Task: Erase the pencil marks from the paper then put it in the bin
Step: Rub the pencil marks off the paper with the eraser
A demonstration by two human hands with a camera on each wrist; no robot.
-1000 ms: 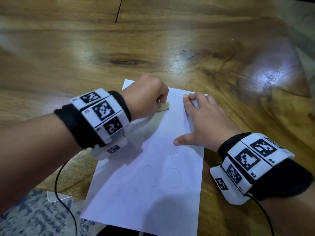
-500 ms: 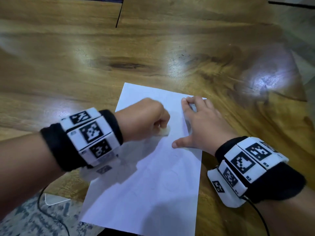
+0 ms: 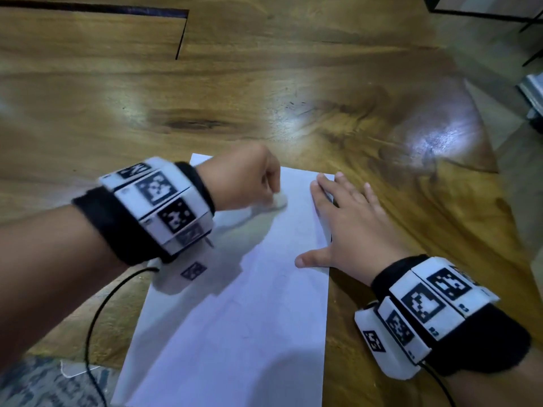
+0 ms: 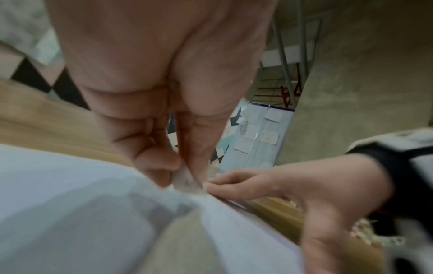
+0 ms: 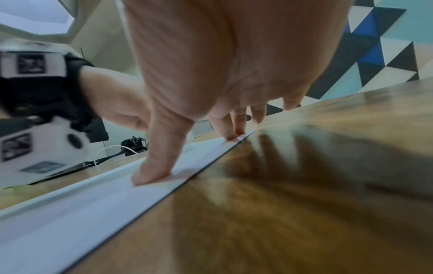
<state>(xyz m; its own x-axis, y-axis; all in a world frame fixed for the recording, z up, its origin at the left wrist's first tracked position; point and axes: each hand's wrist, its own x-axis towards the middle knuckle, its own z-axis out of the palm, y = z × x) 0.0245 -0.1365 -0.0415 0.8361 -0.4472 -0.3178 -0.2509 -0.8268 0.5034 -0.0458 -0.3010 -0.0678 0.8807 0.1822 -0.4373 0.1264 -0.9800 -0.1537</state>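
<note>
A white sheet of paper lies on the wooden table, its near end over the table's edge. Faint pencil marks show on its lower half. My left hand is curled into a fist over the sheet's upper part and pinches a small pale eraser whose tip is on the paper; the wrist view shows the eraser between thumb and fingers. My right hand lies flat with fingers spread along the paper's right edge, pressing it down. No bin is in view.
A black cable runs from my left wrist down past the table's near edge. A patterned rug lies below at the lower left. Metal furniture legs stand at the far right beyond the table.
My left hand with the eraser went down the sheet and has come back up toward its top, blurred by motion. The right hand stays flat on the paper's right edge.
</note>
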